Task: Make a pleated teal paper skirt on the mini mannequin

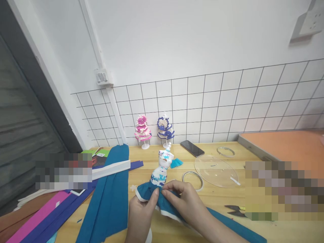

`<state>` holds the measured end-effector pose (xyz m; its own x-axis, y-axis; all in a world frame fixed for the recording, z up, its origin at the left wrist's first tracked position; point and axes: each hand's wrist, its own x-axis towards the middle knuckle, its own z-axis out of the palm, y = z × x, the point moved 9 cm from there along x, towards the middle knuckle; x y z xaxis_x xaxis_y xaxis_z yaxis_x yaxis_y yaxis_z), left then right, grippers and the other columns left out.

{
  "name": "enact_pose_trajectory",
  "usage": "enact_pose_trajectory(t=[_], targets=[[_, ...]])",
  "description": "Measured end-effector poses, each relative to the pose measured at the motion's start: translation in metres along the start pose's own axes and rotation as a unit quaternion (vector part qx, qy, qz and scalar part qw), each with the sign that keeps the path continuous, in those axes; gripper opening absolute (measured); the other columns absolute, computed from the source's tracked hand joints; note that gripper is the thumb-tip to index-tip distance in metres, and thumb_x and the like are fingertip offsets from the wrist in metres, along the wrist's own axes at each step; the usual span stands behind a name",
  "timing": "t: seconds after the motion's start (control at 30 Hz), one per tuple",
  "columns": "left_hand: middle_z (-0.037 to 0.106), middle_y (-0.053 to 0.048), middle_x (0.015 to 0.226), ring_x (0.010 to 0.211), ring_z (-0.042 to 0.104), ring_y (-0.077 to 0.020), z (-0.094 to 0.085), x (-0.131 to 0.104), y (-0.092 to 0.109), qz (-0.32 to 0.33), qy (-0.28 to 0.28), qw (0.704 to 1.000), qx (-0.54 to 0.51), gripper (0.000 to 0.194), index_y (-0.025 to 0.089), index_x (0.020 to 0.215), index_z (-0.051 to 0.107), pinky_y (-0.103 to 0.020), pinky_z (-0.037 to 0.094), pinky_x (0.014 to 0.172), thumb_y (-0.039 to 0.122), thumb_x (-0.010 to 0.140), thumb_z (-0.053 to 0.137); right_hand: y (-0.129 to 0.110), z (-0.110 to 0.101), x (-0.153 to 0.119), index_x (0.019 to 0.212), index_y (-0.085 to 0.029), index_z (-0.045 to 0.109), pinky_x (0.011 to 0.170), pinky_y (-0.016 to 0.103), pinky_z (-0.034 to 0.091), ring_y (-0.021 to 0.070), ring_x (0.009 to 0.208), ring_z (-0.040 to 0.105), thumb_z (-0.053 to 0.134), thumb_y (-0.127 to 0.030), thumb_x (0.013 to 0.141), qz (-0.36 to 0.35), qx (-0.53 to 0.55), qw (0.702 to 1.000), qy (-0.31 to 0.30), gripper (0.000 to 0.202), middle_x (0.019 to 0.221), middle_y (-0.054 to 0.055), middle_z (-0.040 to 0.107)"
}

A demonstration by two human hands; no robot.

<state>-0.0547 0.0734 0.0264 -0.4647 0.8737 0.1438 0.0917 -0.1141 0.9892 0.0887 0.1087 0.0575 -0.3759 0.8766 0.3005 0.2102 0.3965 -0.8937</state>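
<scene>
A small white mannequin [165, 162] stands upright at the front middle, its torso patched with blue and purple bits. A teal crepe paper strip [167, 206] with a white edge is gathered around its waist like a skirt. My left hand [140, 214] pinches the strip at the front of the waist, thumb on top. Close beside it, my right hand [188, 200] presses the gathers between thumb and fingers. The strip's loose end [235, 224] trails away to the right under my right forearm. Most of the mannequin's base is hidden.
Two dressed mannequins, one pink [142, 130] and one purple [165, 130], stand by the wall grid. Behind my hands lie a phone [192, 148], tape rolls [192, 180], a clear disc [215, 170] and fringed blue paper [176, 163]. Scissors [236, 211] lie right; crepe paper [111, 202] covers the left.
</scene>
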Motion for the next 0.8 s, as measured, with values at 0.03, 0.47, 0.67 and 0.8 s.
enact_pose_trajectory(t=[0.03,0.47,0.67,0.8], targets=[[0.074,-0.008,0.065,0.066,0.068,-0.0267,0.001,-0.001,-0.001,-0.006,-0.004,1.000,-0.007,0.021,0.014,0.063,0.071,-0.030,0.055,0.058,0.034,0.057,0.071,0.003,0.000,0.000,0.074,-0.018,0.068,0.063,0.026,0.045,0.0190,0.069,0.062,0.056,-0.024,0.076,0.011,0.005,1.000,0.004,0.014,0.072,0.003,0.070],[0.074,-0.008,0.066,0.071,0.068,-0.0274,0.005,-0.002,-0.005,-0.025,-0.013,0.998,-0.048,0.024,0.014,0.064,0.071,-0.030,0.055,0.062,0.035,0.054,0.073,0.015,-0.001,0.000,0.069,-0.016,0.062,0.058,0.024,0.045,0.0171,0.064,0.059,0.059,-0.029,0.073,0.045,0.030,0.998,0.031,0.013,0.065,0.002,0.065],[0.074,-0.009,0.068,0.070,0.068,-0.0277,0.007,-0.004,-0.002,-0.022,-0.018,0.998,-0.050,0.025,0.013,0.065,0.072,-0.031,0.055,0.061,0.036,0.054,0.074,0.017,-0.002,0.000,0.069,-0.016,0.061,0.059,0.025,0.045,0.0172,0.065,0.059,0.059,-0.027,0.072,0.047,0.017,0.998,0.041,0.012,0.067,0.002,0.065],[0.074,-0.009,0.068,0.069,0.068,-0.0271,0.008,-0.005,0.001,-0.030,-0.018,0.997,-0.062,0.025,0.013,0.065,0.072,-0.031,0.055,0.062,0.036,0.054,0.074,0.018,-0.002,0.000,0.069,-0.016,0.060,0.060,0.025,0.045,0.0179,0.067,0.059,0.058,-0.027,0.072,0.044,0.010,0.998,0.045,0.011,0.068,0.003,0.065]])
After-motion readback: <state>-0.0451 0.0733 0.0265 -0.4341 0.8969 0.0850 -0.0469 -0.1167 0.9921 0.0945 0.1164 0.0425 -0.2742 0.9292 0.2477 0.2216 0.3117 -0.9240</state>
